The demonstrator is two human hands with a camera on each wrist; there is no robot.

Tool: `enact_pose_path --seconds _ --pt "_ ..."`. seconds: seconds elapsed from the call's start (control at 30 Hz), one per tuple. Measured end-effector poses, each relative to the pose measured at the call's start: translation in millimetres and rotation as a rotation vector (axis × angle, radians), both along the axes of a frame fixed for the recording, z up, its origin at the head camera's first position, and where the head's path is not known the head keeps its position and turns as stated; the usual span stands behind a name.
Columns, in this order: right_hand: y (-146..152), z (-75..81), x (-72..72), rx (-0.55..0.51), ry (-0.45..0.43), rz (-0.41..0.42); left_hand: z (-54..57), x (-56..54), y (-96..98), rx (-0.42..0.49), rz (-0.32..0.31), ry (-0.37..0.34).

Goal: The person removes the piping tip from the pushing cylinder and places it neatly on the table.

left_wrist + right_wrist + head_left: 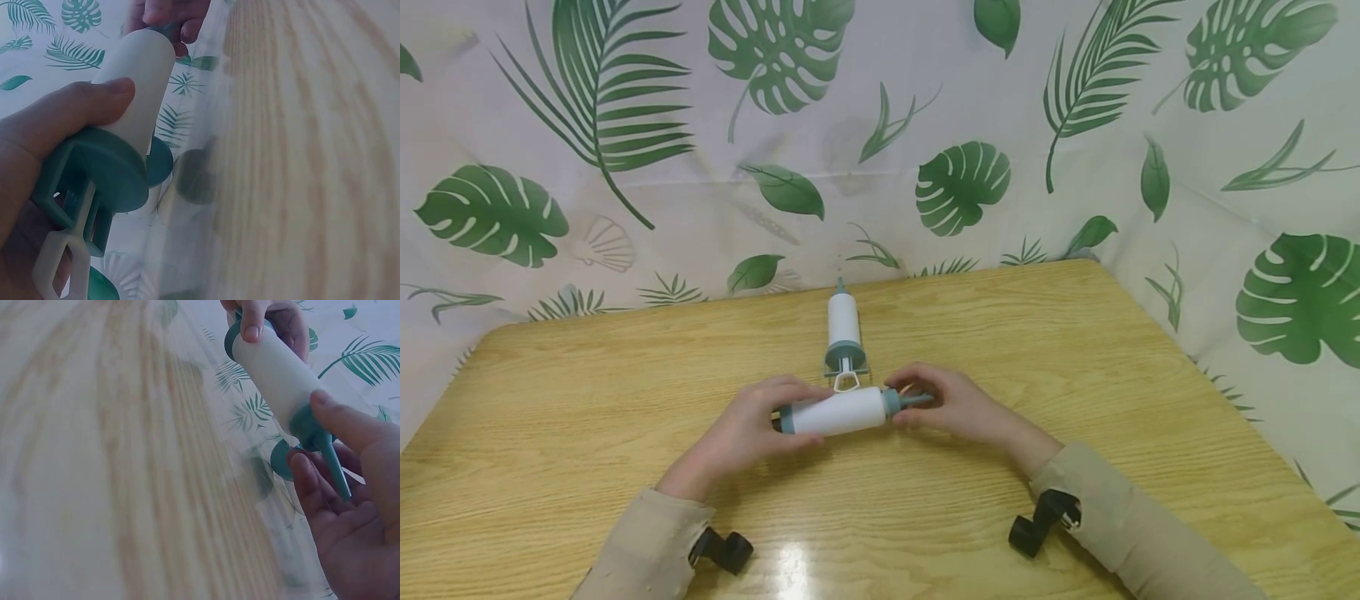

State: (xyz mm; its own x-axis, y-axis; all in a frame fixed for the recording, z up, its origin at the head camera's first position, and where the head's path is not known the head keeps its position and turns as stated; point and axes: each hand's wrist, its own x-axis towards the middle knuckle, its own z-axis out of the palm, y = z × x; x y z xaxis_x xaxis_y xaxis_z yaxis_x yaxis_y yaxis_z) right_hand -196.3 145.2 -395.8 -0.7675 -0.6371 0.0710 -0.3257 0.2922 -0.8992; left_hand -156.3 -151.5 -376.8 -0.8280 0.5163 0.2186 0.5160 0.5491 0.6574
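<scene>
A white piping syringe with teal ends lies crosswise between the two hands, close over the table. My left hand grips its plunger end, thumb along the white barrel. Below the teal flange, the left wrist view shows the white ring handle. At the other end, my right hand holds the teal collar between thumb and fingertips. The tapered teal nozzle points toward the right palm. A second, matching syringe lies just beyond, its ring handle toward me and nozzle toward the wall.
The wood-grain table reaches back to a white cloth printed with green leaves, which also hangs along the right side. Black camera mounts sit on both sleeves at the wrists.
</scene>
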Motion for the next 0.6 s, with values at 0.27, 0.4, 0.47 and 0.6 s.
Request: enact_pose_path --seconds 0.27,0.4,0.47,0.6 --pt "-0.5 0.7 0.2 0.032 -0.085 -0.010 -1.2 -0.4 -0.3 0.000 -0.002 0.001" --pt "-0.6 2.2 0.7 0.016 -0.114 0.000 -1.4 -0.9 -0.4 0.001 -0.003 -0.004" --pt "-0.7 2.1 0.7 0.017 -0.108 -0.004 -1.6 -1.0 -0.4 0.001 -0.004 -0.005" --pt "-1.0 1.5 0.8 0.032 -0.074 -0.020 -1.8 -1.3 -0.6 -0.002 -0.001 -0.007"
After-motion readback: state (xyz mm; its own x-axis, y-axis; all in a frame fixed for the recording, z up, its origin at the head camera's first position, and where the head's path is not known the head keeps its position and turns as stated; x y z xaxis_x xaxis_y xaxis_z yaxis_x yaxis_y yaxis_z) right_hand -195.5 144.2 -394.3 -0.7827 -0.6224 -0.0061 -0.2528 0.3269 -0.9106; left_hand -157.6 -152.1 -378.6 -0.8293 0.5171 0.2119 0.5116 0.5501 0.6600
